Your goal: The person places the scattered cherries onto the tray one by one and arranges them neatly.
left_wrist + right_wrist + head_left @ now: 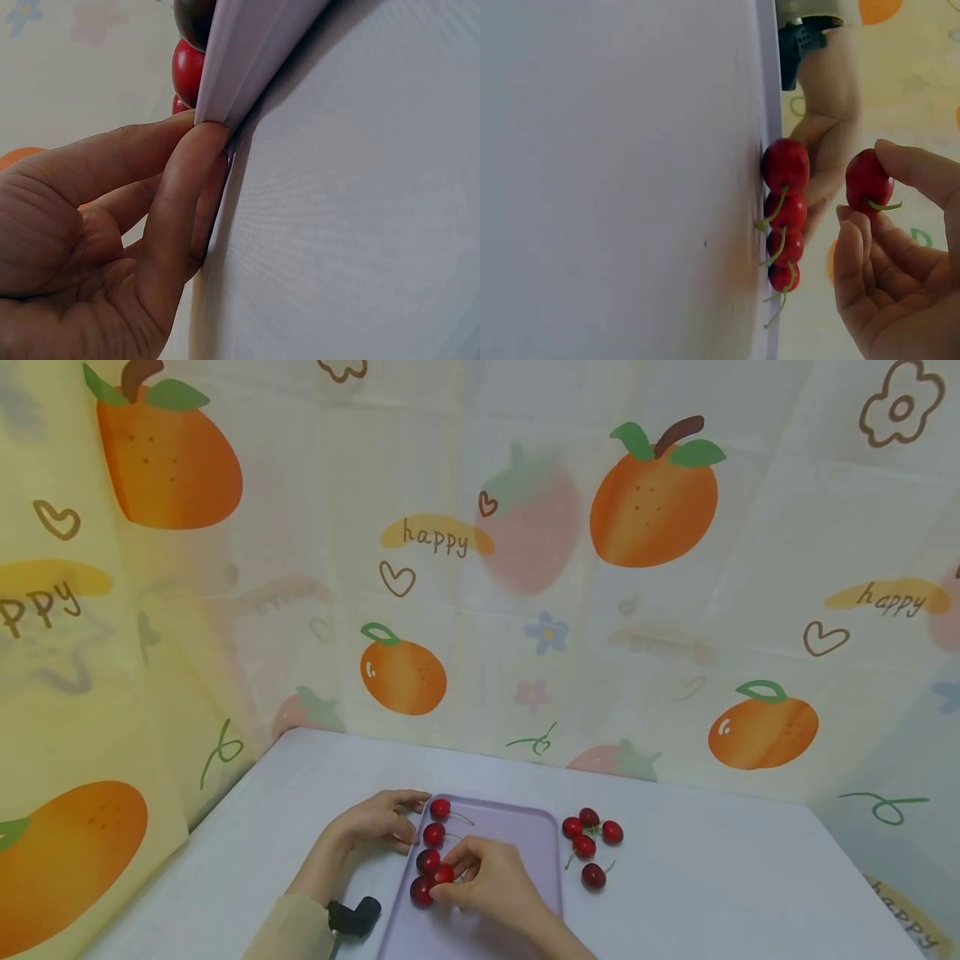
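My right hand [498, 881] pinches a red cherry [868, 181] between thumb and fingertips, above the left part of a lilac tray [525, 827]. The held cherry's short green stem shows in the right wrist view. Along the tray's left edge lies a row of several cherries [786, 166], stems turned toward the tray's middle. My left hand [378, 821] is at the far left side of the tray, and the left wrist view shows its thumb and index finger pinching the tray rim [232, 67]. Its other fingers are partly hidden beside the rim.
Right of the tray, several more cherries [583, 846] with stems lie loose on the white table [690, 877]. A fruit-print cloth [480, 635] hangs behind and beside the table. A black wrist camera [356, 917] sits on the left wrist.
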Action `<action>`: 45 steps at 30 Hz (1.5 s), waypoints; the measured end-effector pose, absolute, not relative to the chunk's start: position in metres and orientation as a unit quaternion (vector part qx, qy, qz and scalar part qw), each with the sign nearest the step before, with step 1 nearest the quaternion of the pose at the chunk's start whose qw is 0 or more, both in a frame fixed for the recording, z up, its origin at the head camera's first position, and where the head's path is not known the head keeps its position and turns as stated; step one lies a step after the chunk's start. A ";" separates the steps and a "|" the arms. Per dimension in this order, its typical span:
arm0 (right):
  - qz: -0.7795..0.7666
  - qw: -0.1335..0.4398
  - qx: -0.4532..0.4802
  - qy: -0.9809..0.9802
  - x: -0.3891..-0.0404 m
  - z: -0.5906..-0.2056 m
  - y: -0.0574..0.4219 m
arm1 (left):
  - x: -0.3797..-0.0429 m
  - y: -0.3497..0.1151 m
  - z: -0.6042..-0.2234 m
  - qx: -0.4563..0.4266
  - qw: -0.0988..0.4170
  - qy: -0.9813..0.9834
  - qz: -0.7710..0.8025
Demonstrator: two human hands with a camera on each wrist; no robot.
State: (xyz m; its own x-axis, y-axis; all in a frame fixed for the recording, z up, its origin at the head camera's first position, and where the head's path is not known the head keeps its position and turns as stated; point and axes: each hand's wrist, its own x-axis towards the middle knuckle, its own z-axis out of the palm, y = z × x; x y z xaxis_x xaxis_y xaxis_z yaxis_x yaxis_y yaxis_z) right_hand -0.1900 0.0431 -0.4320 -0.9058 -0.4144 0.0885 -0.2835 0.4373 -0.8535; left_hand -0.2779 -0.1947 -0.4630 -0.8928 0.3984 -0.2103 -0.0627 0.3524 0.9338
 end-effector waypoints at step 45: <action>-0.454 0.178 -0.225 0.844 -0.179 -0.450 0.030 | -0.280 -0.197 -0.466 0.110 0.209 0.790 0.566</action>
State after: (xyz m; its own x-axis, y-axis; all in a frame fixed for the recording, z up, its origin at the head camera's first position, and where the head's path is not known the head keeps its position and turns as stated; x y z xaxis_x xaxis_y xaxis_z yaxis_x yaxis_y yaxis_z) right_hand -0.1793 0.0298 -0.4505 -0.8356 -0.5408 -0.0963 -0.2181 0.4875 -0.8454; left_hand -0.2797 -0.1967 -0.4659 -0.8879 0.4114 -0.2058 -0.0624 0.3356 0.9399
